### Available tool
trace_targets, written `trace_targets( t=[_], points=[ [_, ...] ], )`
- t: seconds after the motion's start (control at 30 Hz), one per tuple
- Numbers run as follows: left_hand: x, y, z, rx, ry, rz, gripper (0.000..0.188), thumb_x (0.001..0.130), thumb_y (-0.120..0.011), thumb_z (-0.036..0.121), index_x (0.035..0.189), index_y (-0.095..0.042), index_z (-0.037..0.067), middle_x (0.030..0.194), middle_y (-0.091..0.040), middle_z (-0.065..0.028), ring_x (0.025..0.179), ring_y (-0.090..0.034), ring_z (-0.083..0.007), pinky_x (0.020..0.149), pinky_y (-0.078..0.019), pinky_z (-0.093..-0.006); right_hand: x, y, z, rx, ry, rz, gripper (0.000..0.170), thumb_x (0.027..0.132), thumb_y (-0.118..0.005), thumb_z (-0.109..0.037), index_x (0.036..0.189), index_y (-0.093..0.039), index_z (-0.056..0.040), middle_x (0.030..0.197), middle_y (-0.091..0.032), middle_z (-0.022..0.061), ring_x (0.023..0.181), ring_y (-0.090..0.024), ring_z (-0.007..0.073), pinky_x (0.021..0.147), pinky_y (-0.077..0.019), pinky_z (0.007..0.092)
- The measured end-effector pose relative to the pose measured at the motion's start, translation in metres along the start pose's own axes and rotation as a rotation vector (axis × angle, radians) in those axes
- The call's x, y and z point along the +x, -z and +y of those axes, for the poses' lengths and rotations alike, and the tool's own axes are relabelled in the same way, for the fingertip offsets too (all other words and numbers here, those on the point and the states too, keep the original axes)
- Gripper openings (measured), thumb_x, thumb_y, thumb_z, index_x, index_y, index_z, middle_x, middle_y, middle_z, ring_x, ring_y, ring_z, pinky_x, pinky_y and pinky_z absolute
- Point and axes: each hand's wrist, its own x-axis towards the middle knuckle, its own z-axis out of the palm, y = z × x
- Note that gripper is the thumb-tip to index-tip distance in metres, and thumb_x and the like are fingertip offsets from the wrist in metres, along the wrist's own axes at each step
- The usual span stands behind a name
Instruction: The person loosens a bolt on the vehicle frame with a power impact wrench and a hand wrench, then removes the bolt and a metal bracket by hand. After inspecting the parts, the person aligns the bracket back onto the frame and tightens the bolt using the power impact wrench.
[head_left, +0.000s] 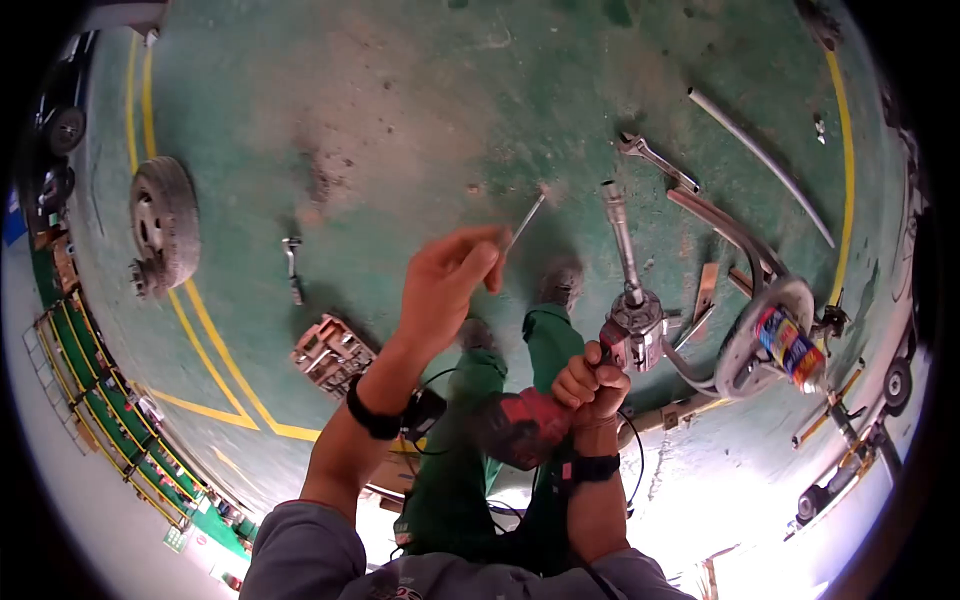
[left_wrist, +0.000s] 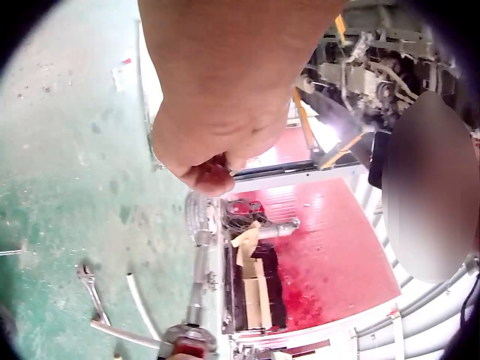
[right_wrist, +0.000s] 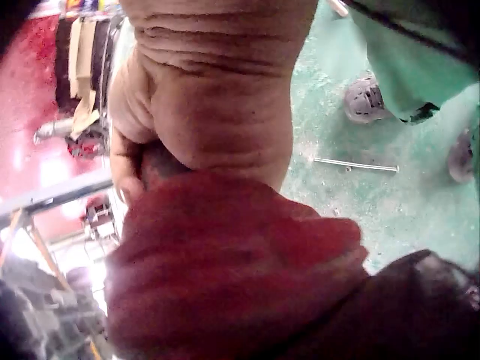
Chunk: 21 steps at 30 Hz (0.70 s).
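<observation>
My right hand [head_left: 592, 385] grips the handle of a red and black impact wrench [head_left: 632, 345]. A long metal extension with a socket [head_left: 617, 220] points forward from its nose. In the right wrist view, the tool's red body [right_wrist: 240, 247] fills the foreground and hides most of the fingers. My left hand [head_left: 455, 275] is raised over the floor, its fingers bent and thumb close to the index finger. From the left wrist view [left_wrist: 217, 127] I cannot tell whether something small sits between the fingertips. A thin metal rod [right_wrist: 356, 165] lies on the floor beneath.
On the green floor lie an adjustable wrench [head_left: 658, 160], a pale pipe [head_left: 765, 165], a ratchet [head_left: 291, 270] and an open socket case [head_left: 335, 355]. A tyre [head_left: 165, 222] stands at left. At right, a spray can [head_left: 790, 348] rests on a grey round frame [head_left: 733, 375].
</observation>
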Motion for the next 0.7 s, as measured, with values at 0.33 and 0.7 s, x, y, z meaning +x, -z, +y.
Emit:
trace_targets(
  t=[0.33,0.7],
  points=[
    [-0.240,-0.096,0.194,-0.219,-0.062,-0.137,0.035,0.098,-0.053,0.021,0.123,-0.055,-0.004,0.086,-0.059,-0.0076,0.069,-0.054,-0.0128,0.061,-0.0436,-0.0257,-0.152,-0.176,0.088,-0.080,0.027,-0.077,0.018,0.077,-0.055,-0.011,0.094,-0.054,-0.0076,0.059,-0.039,-0.0006,0.049,-0.038,0.0112,0.049,-0.0351,0.0297],
    [-0.407,-0.155,0.263,-0.328,-0.186,-0.159,0.030,0.100,-0.049,0.023,0.118,-0.054,-0.001,0.094,-0.061,-0.0077,0.074,-0.058,-0.0135,0.065,-0.0457,-0.0260,-0.242,-0.291,0.098,-0.053,-0.206,-0.346,0.018,0.079,-0.052,-0.013,0.097,-0.053,-0.0087,0.061,-0.041,-0.0020,0.048,-0.037,0.0094,0.049,-0.0349,0.0280]
  ],
)
